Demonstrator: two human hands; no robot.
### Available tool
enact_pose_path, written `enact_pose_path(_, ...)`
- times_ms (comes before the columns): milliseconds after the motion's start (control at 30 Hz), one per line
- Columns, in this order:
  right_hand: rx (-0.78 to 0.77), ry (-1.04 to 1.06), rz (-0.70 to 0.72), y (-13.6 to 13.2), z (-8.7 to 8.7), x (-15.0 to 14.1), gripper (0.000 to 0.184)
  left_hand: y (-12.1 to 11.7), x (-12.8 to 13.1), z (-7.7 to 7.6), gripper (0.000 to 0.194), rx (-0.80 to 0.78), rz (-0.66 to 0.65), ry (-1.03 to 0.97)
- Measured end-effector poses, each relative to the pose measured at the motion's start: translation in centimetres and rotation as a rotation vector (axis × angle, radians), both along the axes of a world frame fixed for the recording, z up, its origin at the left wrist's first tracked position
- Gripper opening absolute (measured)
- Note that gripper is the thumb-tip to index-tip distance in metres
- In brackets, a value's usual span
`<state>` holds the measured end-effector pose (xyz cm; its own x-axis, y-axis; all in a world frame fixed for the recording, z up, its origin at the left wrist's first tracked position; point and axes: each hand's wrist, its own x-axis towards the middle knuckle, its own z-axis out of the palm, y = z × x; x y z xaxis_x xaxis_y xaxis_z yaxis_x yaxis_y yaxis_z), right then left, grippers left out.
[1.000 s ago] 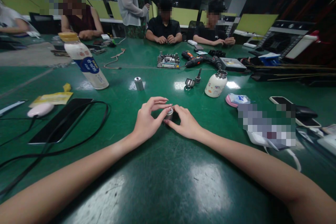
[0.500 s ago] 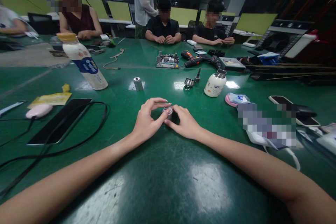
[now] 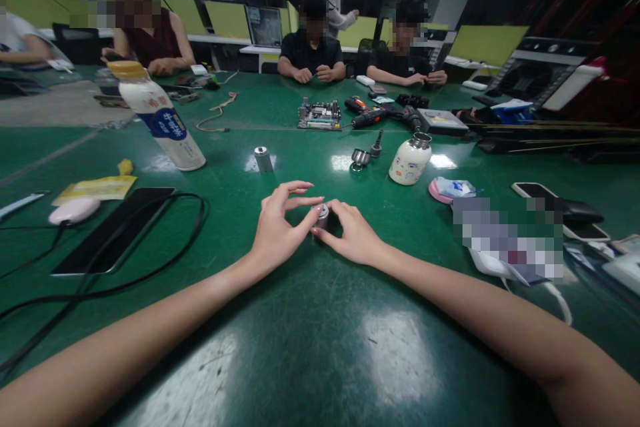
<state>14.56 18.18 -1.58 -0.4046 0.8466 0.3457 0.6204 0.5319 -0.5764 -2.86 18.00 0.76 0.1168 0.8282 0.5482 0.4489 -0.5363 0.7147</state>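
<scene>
Between my hands a small grey metal cylinder (image 3: 323, 218) stands upright on the green table, partly covered by fingers. My right hand (image 3: 354, 233) pinches its right side between thumb and index finger. The thumb of my left hand (image 3: 283, 223) rests at the cylinder's top left edge, and its index fingertip is close to the top rim; the other fingers are stretched out above. A second grey cylinder (image 3: 263, 160) stands upright farther off to the left. To the right are a shiny metal cup-shaped part (image 3: 360, 159) and a white bottle (image 3: 411, 161) with its mouth uncovered.
On the left are a leaning yellow-capped drink bottle (image 3: 163, 123), a black tablet (image 3: 117, 230) with cables, and a pink mouse-shaped object (image 3: 75, 211). A circuit board (image 3: 320, 116) and power drill (image 3: 370, 113) lie ahead. Phones (image 3: 560, 210) lie right. Co-workers (image 3: 311, 47) sit opposite.
My left hand's fingers have lifted and spread slightly, while its thumb stays at the cylinder. My right hand holds nearly still. A standing person in the background has moved to the right.
</scene>
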Motion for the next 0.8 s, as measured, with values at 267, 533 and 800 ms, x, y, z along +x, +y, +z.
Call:
enact_pose_path(267, -0.013, 0.018, 0.013, 0.0, 0.1, 0.1, 0.028, 0.4, -0.2, -0.3, 0.031, 0.035, 0.125, -0.035)
enact_pose_path(533, -0.017, 0.031, 0.017, -0.1, 0.1, 0.1, 0.027, 1.9, -1.9, -2.3, 0.026, -0.149, 0.257, 0.182)
enact_pose_path(800, -0.014, 0.032, 0.006, -0.1, 0.2, 0.0, 0.027, 2.1, -2.1, -2.2, 0.025, -0.121, 0.255, 0.154)
